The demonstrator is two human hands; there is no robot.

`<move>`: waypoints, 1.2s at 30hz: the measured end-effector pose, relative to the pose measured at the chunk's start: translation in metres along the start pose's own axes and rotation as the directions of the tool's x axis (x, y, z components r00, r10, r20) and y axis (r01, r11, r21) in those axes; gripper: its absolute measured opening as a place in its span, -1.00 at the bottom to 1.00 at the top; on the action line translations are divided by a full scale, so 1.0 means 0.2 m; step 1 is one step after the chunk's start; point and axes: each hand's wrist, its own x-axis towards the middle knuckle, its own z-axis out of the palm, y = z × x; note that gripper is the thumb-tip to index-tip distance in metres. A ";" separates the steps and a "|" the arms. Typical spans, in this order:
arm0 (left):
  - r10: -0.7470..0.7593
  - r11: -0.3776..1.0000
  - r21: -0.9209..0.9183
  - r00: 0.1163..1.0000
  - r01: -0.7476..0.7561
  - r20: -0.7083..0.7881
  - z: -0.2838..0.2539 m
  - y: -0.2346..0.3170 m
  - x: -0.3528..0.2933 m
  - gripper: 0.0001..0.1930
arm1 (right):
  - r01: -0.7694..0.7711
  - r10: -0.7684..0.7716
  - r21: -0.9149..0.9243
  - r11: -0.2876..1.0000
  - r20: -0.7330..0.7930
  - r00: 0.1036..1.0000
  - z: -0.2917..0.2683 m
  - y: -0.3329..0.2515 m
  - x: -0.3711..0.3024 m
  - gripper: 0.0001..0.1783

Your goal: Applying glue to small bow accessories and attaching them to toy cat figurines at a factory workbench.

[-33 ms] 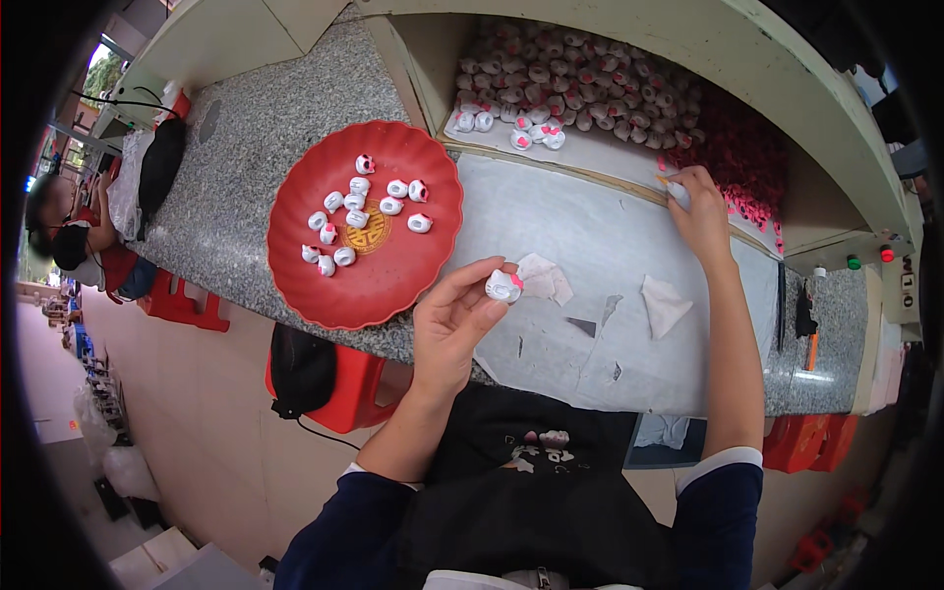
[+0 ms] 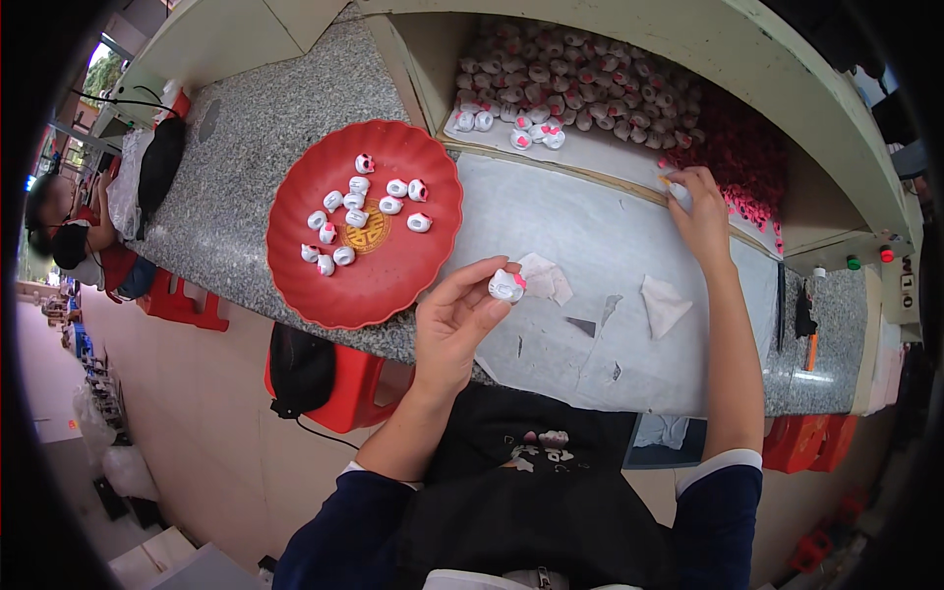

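My left hand (image 2: 450, 329) pinches a small white cat-head figurine (image 2: 505, 286) with a pink bow between thumb and fingers, over the white paper sheet (image 2: 590, 216). Farther off to the right, my right hand (image 2: 704, 214) is closed round what looks like a small white bottle (image 2: 680, 195) with an orange tip. That tip is at the near edge of the shelf, beside a pile of tiny bright pink pieces (image 2: 742, 162). On a red scalloped plate (image 2: 295, 265) at the left lie several more white figurines, some showing pink parts.
Under the shelf, a large heap of white figurines (image 2: 580, 84) fills the back. Crumpled white scraps (image 2: 666, 305) lie on the sheet. An orange-handled tool (image 2: 812, 351) rests at the right. A red stool (image 2: 364, 388) stands below the counter; another person (image 2: 88, 231) sits far left.
My left hand, with the figurine in it, has shifted very slightly to the right. The right hand has hardly moved.
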 end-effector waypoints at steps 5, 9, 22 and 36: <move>-0.009 0.999 -0.042 0.999 0.011 0.043 0.01 -0.01 0.00 -0.63 | -0.039 0.035 -0.071 0.997 -0.063 0.997 0.03 0.01 0.08 -0.73; 0.003 0.998 -0.057 0.999 -0.001 0.036 0.00 -0.01 0.00 -0.63 | -0.029 0.037 -0.134 0.991 0.061 0.997 0.02 0.04 0.12 -0.73; -0.055 0.995 -0.079 0.998 0.056 0.018 0.00 -0.02 0.02 -0.63 | 0.119 -0.124 0.043 0.992 0.123 0.985 -0.03 -0.05 -0.05 -0.71; -0.029 0.999 -0.017 0.985 0.032 0.171 0.06 -0.09 -0.04 -0.65 | -0.360 0.381 0.847 0.391 0.208 0.901 -0.16 -0.70 -0.54 -0.87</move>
